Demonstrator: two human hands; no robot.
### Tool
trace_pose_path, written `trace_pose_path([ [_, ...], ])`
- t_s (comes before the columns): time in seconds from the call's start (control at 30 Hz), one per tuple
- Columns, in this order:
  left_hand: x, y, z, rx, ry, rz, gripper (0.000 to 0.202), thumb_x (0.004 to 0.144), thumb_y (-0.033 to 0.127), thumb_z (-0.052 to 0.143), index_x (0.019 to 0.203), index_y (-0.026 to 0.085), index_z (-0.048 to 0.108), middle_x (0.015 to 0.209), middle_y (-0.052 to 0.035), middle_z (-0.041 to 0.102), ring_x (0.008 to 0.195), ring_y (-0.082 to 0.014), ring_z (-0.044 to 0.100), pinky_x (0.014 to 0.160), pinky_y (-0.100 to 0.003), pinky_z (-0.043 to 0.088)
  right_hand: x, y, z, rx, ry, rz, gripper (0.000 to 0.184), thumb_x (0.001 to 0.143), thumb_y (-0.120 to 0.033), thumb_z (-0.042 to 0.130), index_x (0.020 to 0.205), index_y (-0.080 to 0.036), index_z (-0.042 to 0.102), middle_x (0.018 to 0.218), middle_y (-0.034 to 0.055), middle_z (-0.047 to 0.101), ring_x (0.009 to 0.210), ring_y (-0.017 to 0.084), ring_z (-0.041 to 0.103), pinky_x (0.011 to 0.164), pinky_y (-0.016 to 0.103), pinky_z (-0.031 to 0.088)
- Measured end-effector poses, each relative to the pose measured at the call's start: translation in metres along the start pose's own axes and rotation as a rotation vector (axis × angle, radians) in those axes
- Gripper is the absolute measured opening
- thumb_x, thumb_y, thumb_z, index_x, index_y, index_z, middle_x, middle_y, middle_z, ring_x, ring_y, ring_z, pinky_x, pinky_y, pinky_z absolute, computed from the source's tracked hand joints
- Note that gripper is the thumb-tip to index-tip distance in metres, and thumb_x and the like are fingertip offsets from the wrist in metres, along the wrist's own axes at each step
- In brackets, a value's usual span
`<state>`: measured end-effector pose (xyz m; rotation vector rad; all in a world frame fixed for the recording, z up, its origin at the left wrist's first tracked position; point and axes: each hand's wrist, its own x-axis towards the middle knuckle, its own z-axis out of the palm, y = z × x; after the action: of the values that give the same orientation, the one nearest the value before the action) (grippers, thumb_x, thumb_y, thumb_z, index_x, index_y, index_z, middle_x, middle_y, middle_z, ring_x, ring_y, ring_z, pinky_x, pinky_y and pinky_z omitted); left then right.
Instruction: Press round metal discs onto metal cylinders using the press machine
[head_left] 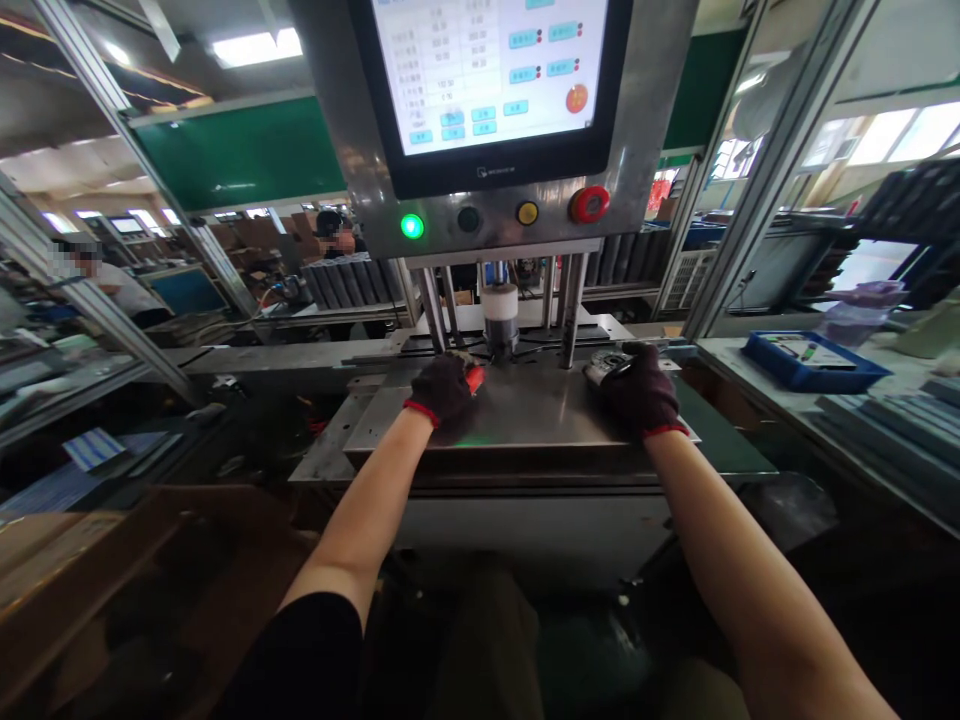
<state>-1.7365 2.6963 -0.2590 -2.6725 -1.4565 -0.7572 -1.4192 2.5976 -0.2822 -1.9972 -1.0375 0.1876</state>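
Observation:
My left hand [444,389], in a dark glove with a red cuff, rests on the near side of a steel plate [480,420] and closes around a small orange-red piece [475,379]. Most of that piece is hidden by the glove. My right hand [640,391], gloved the same way, grips a round metal part [606,367] at the plate's far right. Between my hands, a white cylindrical press head [501,318] hangs on a metal spindle among steel guide columns [574,310], just above the plate's far edge.
A touchscreen [487,75] sits above a panel with a green light [412,226], buttons and a red stop button [589,204]. A blue tray [816,362] stands on a bench at right. Aluminium frame posts flank the machine, and co-workers [337,235] stand beyond it.

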Motion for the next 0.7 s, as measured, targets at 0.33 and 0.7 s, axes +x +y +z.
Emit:
trace_pose_path([
  [0.33,-0.004,0.008,-0.010,0.101,-0.209,-0.090,0.035,0.111,0.031,0.062,0.136,0.018,0.083,0.133,-0.0137,0.084,0.129,-0.0310,0.079,0.115,-0.039,0.060,-0.001,0.003,-0.004,0.022,-0.005,0.020,0.092,0.072,-0.060,0.091,0.151,-0.025,0.059,0.119,0.0140,0.079,0.113,0.038,0.076,0.108,0.056,0.061],
  [0.7,-0.004,0.006,-0.006,0.140,-0.216,-0.078,0.035,0.110,0.034,0.063,0.129,0.013,0.084,0.128,-0.0179,0.084,0.121,-0.0332,0.081,0.107,-0.042,0.063,-0.017,-0.003,0.003,-0.150,0.192,-0.233,0.071,0.085,-0.053,0.085,0.145,-0.020,0.066,0.134,0.0200,0.075,0.128,0.041,0.069,0.113,0.056,0.054],
])
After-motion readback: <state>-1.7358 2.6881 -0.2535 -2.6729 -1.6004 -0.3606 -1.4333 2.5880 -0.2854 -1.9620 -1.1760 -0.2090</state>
